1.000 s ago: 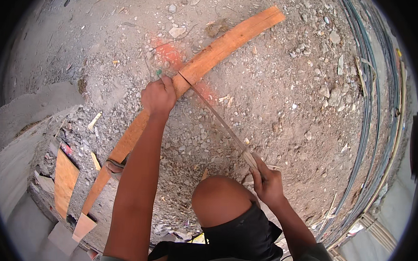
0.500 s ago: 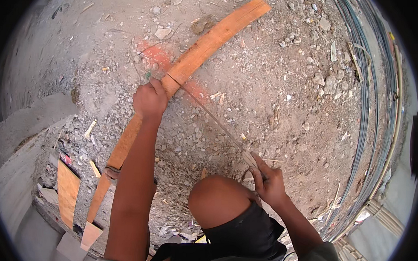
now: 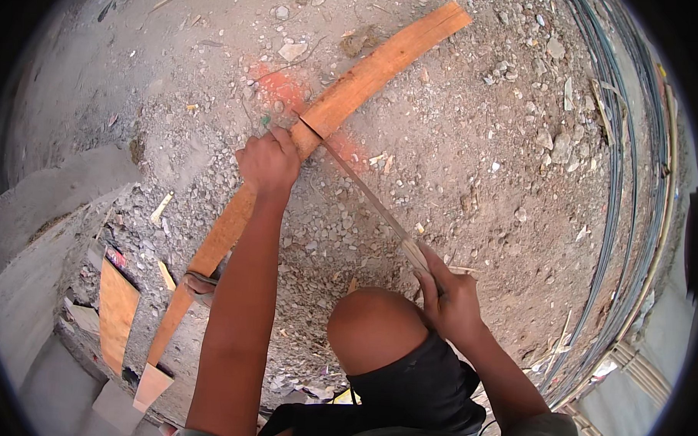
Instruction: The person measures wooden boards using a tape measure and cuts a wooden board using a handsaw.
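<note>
A long orange-brown wooden plank [image 3: 393, 62] runs diagonally from the lower left to the upper middle, over rubbly ground. My left hand [image 3: 269, 160] is closed around its edges, just below a dark cut line across the wood. In that line sits the thin blade of a handsaw [image 3: 362, 186], seen nearly edge-on, its tip poking past the plank's far edge. My right hand [image 3: 448, 289] grips the saw's pale wooden handle, beside my bent knee. Lower on the plank rests my foot [image 3: 200, 284], partly hidden by my left forearm.
Long dark rods [image 3: 615, 189] lie bundled along the right side. Scrap boards [image 3: 117, 315] are at the lower left, beside a grey concrete edge [image 3: 36, 268]. Stones and wood chips litter the dirt, and an orange-red powder patch [image 3: 280, 86] shows near the cut.
My right hand has pushed the saw forward and up-left through the cut, so its tip now shows beyond the plank. My left hand keeps its hold; the whole view has shifted slightly.
</note>
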The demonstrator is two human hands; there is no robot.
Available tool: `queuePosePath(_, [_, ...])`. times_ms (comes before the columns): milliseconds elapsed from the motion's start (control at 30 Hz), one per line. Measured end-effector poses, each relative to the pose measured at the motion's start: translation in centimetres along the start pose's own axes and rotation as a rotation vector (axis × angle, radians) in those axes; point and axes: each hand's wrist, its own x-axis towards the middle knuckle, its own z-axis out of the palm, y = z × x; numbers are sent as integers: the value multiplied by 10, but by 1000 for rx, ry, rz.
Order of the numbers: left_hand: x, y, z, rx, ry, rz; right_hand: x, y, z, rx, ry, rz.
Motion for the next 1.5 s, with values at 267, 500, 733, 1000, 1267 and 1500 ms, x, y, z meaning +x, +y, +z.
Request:
queuePosePath(267, [-3,11,8,-42,9,-3,92,-13,45,-35,-43,-11])
queuePosePath(500, [0,18,5,5,81,73,65,-1,14,-23,-46,17])
queuePosePath(733, [5,-7,7,65,68,24,59,-12,37,-44,-73,27])
queuePosePath(1000, [-7,34,14,41,68,99,122,-5,47,-66,41,-69])
queuePosePath(1267, [-5,0,6,73,83,30,8,-6,-13,90,-59,115])
queuePosePath(1500, [-4,26,16,2,112,87,135,-2,58,-38,65,-103])
